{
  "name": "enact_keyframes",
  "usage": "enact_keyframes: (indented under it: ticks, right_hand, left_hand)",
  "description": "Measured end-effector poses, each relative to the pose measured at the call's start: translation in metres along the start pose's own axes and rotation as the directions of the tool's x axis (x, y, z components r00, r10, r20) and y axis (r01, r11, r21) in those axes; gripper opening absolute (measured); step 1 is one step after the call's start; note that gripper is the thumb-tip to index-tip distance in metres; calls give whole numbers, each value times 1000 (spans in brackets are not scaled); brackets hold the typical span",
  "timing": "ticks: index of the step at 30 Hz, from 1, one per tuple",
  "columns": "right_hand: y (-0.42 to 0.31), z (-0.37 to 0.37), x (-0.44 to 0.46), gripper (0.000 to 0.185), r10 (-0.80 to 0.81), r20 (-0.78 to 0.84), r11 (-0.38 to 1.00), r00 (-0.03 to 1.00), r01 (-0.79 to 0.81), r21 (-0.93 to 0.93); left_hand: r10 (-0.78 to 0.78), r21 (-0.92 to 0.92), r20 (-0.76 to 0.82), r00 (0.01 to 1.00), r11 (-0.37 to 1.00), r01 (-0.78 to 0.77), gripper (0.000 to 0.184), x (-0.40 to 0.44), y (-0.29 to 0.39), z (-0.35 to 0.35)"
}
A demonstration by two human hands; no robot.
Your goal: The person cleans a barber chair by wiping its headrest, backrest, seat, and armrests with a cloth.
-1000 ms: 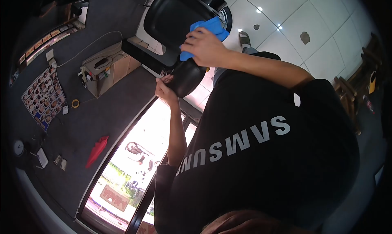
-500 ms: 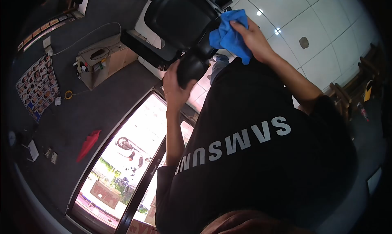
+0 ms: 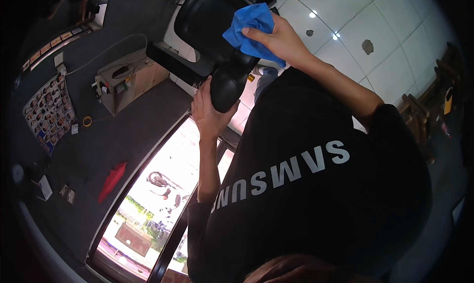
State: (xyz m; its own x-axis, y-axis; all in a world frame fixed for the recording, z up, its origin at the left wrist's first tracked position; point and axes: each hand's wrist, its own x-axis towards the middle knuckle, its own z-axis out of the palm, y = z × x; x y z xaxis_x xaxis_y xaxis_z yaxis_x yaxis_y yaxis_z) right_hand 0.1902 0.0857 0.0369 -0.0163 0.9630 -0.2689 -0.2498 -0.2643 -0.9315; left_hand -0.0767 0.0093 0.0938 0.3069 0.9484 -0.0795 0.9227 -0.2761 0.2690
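A crumpled blue cloth (image 3: 252, 30) is pinched in my right hand (image 3: 281, 40), whose thumb presses on it. The cloth hangs over the right edge of a black padded chair (image 3: 205, 21). Below it, my left hand (image 3: 211, 112) is wrapped round the lower end of the chair's black headrest (image 3: 227, 88), fingers on its left side and thumb on its right. The palm side of the left hand is partly hidden against the headrest.
A black armrest (image 3: 173, 63) juts out left of the headrest. Beyond it is a wooden cabinet (image 3: 136, 85) with cables on top. A glass door (image 3: 153, 199) stands at lower left, and wooden stools (image 3: 417, 112) at the right.
My right hand lifted off the headrest area with the cloth, swung right, then came back left over the chair. My left hand went from the headrest's left edge to a grip round its lower end.
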Motion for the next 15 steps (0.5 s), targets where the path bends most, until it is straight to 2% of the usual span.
enact_keyframes:
  ticks: [3, 6, 8, 9, 12, 15]
  right_hand:
    - [19, 22, 5, 43, -131, -1, 979, 991, 129, -157]
    - [-4, 45, -19, 45, 106, 276, 946, 955, -11, -324]
    - [39, 61, -38, 43, -192, 341, 929, 920, 283, -238]
    - [16, 50, -49, 42, 9, 405, 967, 914, 95, -235]
    - [9, 19, -63, 37, 221, 444, 897, 868, -2, -442]
    - [53, -4, -68, 37, -42, 297, 960, 954, 121, -253]
  left_hand:
    - [13, 3, -21, 1000, 1000, -13, 99, -2, -6, -1]
    - [26, -8, -30, 999, 1000, -26, 99, -2, -7, 0]
    - [14, -19, -26, 1000, 1000, -14, 98, -4, -7, 1]
    - [3, -26, -18, 1000, 1000, -4, 98, -7, -8, 2]
    - [-6, -40, -20, 1000, 999, 5, 97, -9, -11, 3]
    - [42, -55, -71, 997, 997, -46, 97, -6, -13, 5]
